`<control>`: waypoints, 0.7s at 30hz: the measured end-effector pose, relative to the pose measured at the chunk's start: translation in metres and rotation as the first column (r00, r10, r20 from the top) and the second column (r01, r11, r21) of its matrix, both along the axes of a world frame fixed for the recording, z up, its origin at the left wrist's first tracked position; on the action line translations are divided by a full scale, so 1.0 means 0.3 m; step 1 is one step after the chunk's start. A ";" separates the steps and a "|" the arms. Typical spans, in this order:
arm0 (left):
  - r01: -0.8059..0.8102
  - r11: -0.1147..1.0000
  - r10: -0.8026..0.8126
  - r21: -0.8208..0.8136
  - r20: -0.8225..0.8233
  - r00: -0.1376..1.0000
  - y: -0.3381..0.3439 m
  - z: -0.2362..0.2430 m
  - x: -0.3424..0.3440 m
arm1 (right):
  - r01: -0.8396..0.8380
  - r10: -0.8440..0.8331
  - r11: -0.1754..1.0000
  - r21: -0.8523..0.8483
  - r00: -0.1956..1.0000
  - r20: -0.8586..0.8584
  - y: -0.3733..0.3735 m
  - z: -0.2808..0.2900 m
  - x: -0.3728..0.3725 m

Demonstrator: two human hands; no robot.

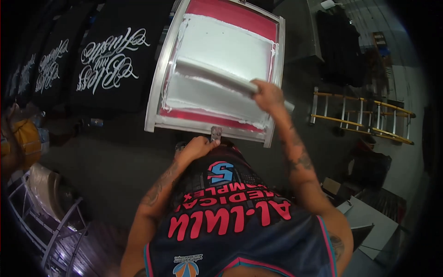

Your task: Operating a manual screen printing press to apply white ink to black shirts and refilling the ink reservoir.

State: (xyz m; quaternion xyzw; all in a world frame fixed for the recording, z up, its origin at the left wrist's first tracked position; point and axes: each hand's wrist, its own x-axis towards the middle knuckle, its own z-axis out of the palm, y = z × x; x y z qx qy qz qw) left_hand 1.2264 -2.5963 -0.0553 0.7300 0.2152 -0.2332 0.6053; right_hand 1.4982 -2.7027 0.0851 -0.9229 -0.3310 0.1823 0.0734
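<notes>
A silk-screen frame [161, 83] with metal sides and pink mesh lies in front of me, white ink [221, 41] spread over most of the mesh. My right hand [269, 95] is closed round the right part of a long squeegee [210, 76], which lies slantwise across the screen with its blade side in the ink. At the near edge of the frame, a small metal bracket [216, 134] sticks out toward me. My left hand [199, 148] is closed at this bracket, thumb against it; its other fingers are partly hidden.
Black shirts [108, 69] printed with white lettering lie on boards to the left. Another person's arm [13, 143] shows at the far left, by something yellow. A yellow ladder [362, 115] is on the right, dark fabric [339, 46] behind it. White panels [369, 221] lean at the lower right.
</notes>
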 end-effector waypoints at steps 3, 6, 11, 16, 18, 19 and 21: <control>0.012 0.998 -0.009 0.064 -0.056 0.998 0.104 0.115 0.029 | -0.084 0.084 0.996 -0.008 0.984 0.156 0.127 0.014 0.289; -0.108 0.986 0.107 0.126 0.015 0.994 0.244 0.256 0.088 | -0.227 0.179 0.966 0.127 0.934 0.308 0.246 -0.089 0.552; -0.522 0.620 0.067 0.585 0.624 0.779 0.450 0.199 0.297 | -0.347 0.180 0.920 0.183 0.788 0.589 0.239 -0.383 0.476; -0.197 0.211 -0.333 0.957 0.260 0.906 0.606 0.078 0.397 | -0.371 0.282 0.924 0.098 0.830 0.482 0.070 -0.390 0.055; -0.129 0.235 -0.436 0.963 0.223 0.872 0.593 0.144 0.385 | -0.304 0.179 0.901 0.310 0.911 0.373 -0.062 -0.286 0.006; -0.181 0.342 -0.477 0.922 0.336 0.812 0.577 0.190 0.351 | -0.219 0.106 0.952 0.213 0.890 0.443 -0.119 -0.169 -0.021; -0.226 0.508 -0.479 0.831 0.491 0.728 0.541 0.270 0.264 | -0.102 0.026 0.988 0.118 0.850 0.525 -0.271 -0.093 -0.058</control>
